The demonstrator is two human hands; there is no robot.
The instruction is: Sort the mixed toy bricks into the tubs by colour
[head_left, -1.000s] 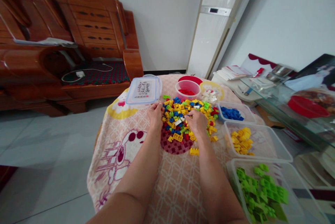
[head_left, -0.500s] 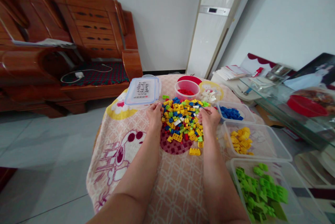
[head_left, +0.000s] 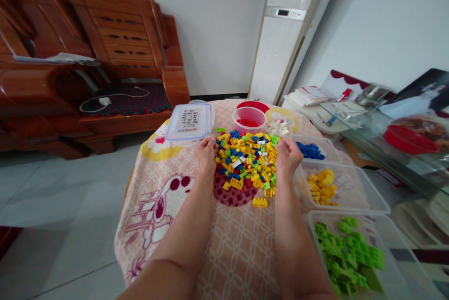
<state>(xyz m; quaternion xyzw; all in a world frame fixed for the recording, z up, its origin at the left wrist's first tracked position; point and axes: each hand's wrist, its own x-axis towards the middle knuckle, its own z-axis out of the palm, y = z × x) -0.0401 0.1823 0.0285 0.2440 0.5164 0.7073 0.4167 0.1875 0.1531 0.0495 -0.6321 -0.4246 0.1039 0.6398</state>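
A pile of small red, yellow, blue, green and white building bricks point(head_left: 247, 159) lies on a pink patterned cloth point(head_left: 231, 244) over a round table. My left hand point(head_left: 206, 152) rests against the pile's left edge and my right hand point(head_left: 288, 154) against its right edge. The fingers of both are loosely bent toward the bricks, and nothing shows in either hand. One yellow brick point(head_left: 260, 202) lies alone in front of the pile.
Clear tubs at the right hold blue bricks point(head_left: 310, 150), yellow bricks point(head_left: 324, 185) and green bricks point(head_left: 351, 253). Behind the pile stand a red-tinted bowl point(head_left: 249, 120), loose white bricks point(head_left: 280, 128) and a lidded box point(head_left: 189, 121). A wooden bench point(head_left: 105, 56) is at the left and a glass table point(head_left: 386, 159) at the right.
My right hand has moved from the middle of the pile to its right edge, and the bricks there have been pushed leftward. My left hand has stayed in place.
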